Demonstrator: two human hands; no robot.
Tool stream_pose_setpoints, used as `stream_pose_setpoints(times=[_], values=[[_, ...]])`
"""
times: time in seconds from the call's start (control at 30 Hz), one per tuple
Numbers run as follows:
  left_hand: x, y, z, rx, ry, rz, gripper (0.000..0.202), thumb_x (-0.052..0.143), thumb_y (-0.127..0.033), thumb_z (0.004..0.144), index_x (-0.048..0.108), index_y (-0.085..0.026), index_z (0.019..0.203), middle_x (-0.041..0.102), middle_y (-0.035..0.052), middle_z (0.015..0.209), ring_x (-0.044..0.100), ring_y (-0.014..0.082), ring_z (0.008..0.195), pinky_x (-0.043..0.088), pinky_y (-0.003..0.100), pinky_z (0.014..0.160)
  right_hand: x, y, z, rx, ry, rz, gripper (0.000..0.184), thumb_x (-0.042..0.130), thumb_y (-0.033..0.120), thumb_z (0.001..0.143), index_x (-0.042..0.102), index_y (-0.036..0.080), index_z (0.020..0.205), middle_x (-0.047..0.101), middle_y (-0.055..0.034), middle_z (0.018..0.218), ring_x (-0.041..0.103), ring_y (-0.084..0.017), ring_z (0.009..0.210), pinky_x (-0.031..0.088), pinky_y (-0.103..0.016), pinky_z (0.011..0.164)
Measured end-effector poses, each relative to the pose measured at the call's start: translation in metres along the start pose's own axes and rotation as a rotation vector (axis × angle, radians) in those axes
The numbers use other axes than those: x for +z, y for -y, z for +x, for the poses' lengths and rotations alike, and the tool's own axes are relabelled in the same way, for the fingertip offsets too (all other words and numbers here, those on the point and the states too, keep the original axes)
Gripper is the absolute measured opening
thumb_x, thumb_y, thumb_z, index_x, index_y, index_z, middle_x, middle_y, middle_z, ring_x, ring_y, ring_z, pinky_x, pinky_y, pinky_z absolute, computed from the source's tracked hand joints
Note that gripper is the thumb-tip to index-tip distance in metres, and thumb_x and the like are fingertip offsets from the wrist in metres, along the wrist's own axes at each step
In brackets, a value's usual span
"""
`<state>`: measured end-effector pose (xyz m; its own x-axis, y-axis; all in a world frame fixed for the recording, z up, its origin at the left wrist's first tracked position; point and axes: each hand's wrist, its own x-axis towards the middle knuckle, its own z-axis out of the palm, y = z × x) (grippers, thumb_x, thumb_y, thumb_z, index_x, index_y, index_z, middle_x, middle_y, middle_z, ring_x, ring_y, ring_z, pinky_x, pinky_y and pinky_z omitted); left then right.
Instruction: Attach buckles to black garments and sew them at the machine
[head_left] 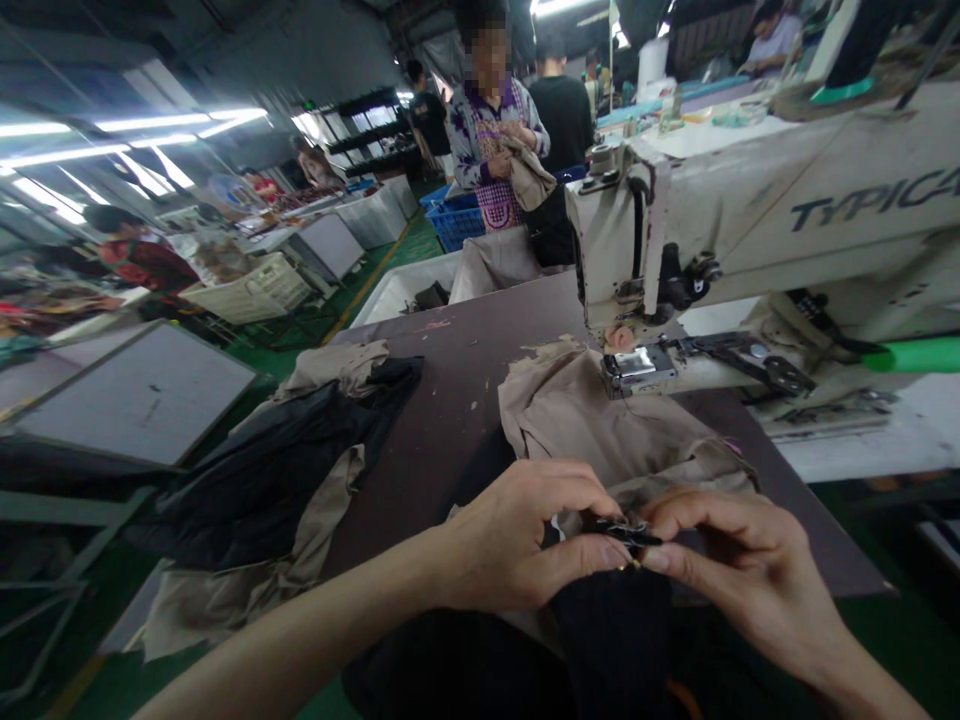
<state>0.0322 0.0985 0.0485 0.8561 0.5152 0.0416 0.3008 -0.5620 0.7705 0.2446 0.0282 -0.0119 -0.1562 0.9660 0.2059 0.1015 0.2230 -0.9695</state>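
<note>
1. Our left hand (517, 535) and right hand (739, 560) meet in front of the industrial sewing machine (750, 230), pinching a small dark fitting (626, 532), too small to identify exactly.
2. The fingers (592, 562) of both hands close narrowly on it from either side.
3. Black fabric (611, 640) hangs directly below the fitting, on our side of the machine.
4. Beige fabric (600, 430) lies bunched on the dark surface (457, 400), just in front of the machine's metal plate (637, 368).
5. Left of the machine, a black-and-beige garment (277, 470) drapes over the surface's edge.
6. Beyond the machine, a co-worker (495, 190) in a checked apron handles beige cloth (529, 175), near a blue crate (454, 222).
</note>
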Motion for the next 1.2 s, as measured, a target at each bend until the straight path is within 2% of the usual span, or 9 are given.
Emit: stream_pose_setpoints(times=[0.13,0.27,0.37,0.47,0.63,0.83,0.97,1.07,1.2], values=[[0.01,0.002,-0.003,0.056,-0.137,0.109,0.014,0.056,-0.023,0.09,0.065,-0.012,0.092,0.068,0.0061,0.085,0.062,0.0144,0.079,0.05,0.027,0.074,0.002,-0.004,0.001,-0.023,-0.014,0.017,0.008,0.077,0.017,0.079,0.07,0.019,0.079,0.072,-0.0014,0.079,0.069,-0.016,0.073,0.054,-0.024,0.068],[0.024,0.0,-0.008,0.155,-0.32,0.318,0.009,0.055,-0.017,0.089,0.063,-0.013,0.09,0.067,0.0054,0.082,0.061,0.0145,0.076,0.05,0.027,0.072,0.004,-0.002,-0.001,-0.001,-0.062,-0.077,0.018,0.082,0.013,0.073,0.07,0.022,0.083,0.072,0.0014,0.083,0.069,-0.015,0.078,0.053,-0.021,0.072],[0.028,-0.002,-0.01,0.19,-0.37,0.409,0.009,0.055,-0.014,0.088,0.064,-0.012,0.091,0.066,0.0053,0.081,0.059,0.0145,0.076,0.05,0.028,0.072,0.003,0.001,-0.003,0.017,-0.046,-0.104,0.015,0.079,0.013,0.076,0.069,0.023,0.082,0.072,0.0025,0.083,0.069,-0.014,0.079,0.053,-0.02,0.074],[0.025,-0.002,-0.008,0.181,-0.334,0.384,0.009,0.056,-0.017,0.089,0.064,-0.012,0.09,0.066,0.0056,0.081,0.059,0.0146,0.076,0.049,0.028,0.073,0.002,0.0,-0.004,-0.015,-0.026,-0.104,0.014,0.077,0.012,0.078,0.07,0.024,0.083,0.072,0.0033,0.083,0.069,-0.013,0.078,0.053,-0.02,0.074],[0.013,0.002,-0.002,0.102,-0.161,0.183,0.015,0.055,-0.024,0.091,0.063,-0.012,0.093,0.066,0.0062,0.086,0.06,0.0143,0.081,0.049,0.027,0.075,0.001,-0.001,-0.002,-0.051,-0.012,-0.074,0.014,0.075,0.01,0.079,0.071,0.023,0.084,0.072,0.001,0.084,0.069,-0.016,0.079,0.054,-0.022,0.073],[0.021,0.003,-0.002,0.08,-0.292,0.222,0.014,0.055,-0.023,0.088,0.063,-0.012,0.087,0.064,0.0065,0.078,0.06,0.0152,0.073,0.049,0.028,0.069,0.003,0.004,0.0,-0.042,-0.046,-0.14,0.006,0.074,0.018,0.082,0.07,0.023,0.084,0.072,0.0007,0.083,0.069,-0.015,0.077,0.053,-0.023,0.072],[0.027,0.001,-0.004,0.098,-0.347,0.283,0.012,0.054,-0.021,0.088,0.062,-0.013,0.086,0.064,0.0057,0.076,0.06,0.0147,0.072,0.048,0.027,0.067,0.002,0.009,0.001,0.008,-0.036,-0.244,0.01,0.077,0.025,0.079,0.068,0.02,0.081,0.07,-0.0002,0.081,0.067,-0.016,0.074,0.052,-0.024,0.068],[0.025,0.001,-0.004,0.101,-0.333,0.233,0.012,0.054,-0.021,0.088,0.062,-0.013,0.086,0.064,0.0061,0.078,0.06,0.0149,0.073,0.048,0.027,0.068,0.0,0.012,0.004,0.019,0.035,-0.205,0.008,0.074,0.021,0.082,0.067,0.02,0.077,0.068,0.0005,0.077,0.065,-0.015,0.071,0.05,-0.024,0.066],[0.018,0.007,-0.005,0.025,-0.206,0.019,0.017,0.056,-0.028,0.09,0.064,-0.013,0.09,0.064,0.006,0.08,0.06,0.0139,0.073,0.048,0.027,0.068,-0.001,0.009,0.005,-0.018,0.052,-0.089,0.009,0.073,0.018,0.083,0.066,0.02,0.077,0.068,-0.0004,0.078,0.065,-0.015,0.072,0.05,-0.025,0.067]])
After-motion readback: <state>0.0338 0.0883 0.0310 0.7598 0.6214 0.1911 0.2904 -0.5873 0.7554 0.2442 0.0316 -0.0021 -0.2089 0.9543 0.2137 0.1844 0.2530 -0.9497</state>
